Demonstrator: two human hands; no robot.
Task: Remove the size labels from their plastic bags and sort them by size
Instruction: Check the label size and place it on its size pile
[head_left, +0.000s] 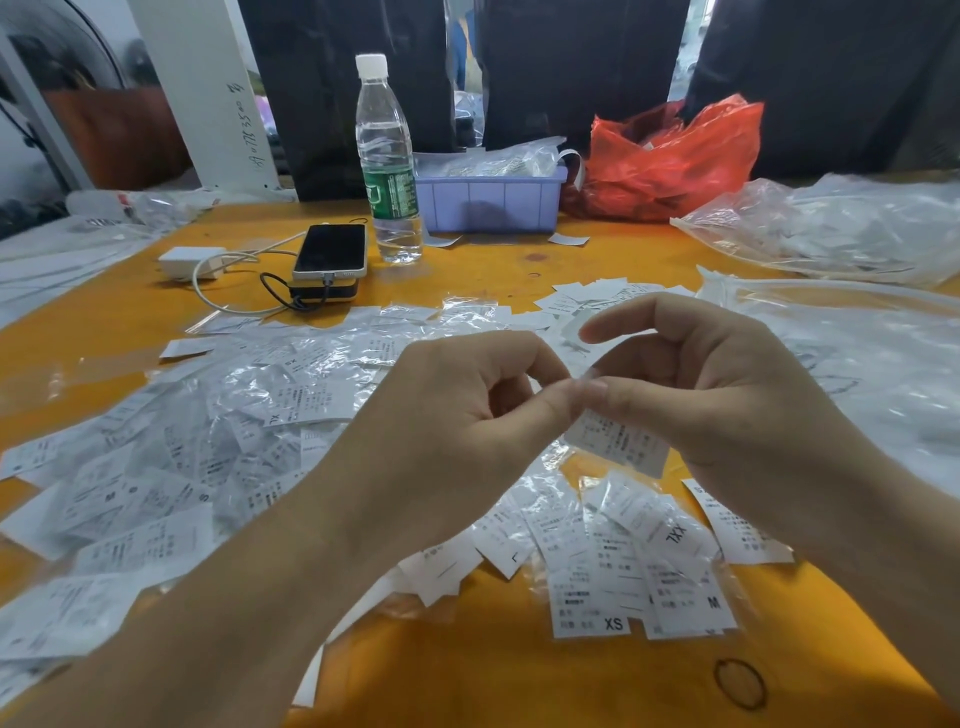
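Unbagging step: our left hand (457, 415) and right hand (727, 395) both pinch one bagged label (618, 441); next, we judge, its size pile at 5 o'clock.

My left hand (457, 431) and right hand (727, 395) are bare, no gloves, rings or watch on them. My forearms are uncovered too, with no sleeve showing anywhere up to the near edge. My fingernails are short and unpainted.

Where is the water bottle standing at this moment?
In the head view the water bottle stands upright at the table's far side, left of centre, between the phone and the purple tray.
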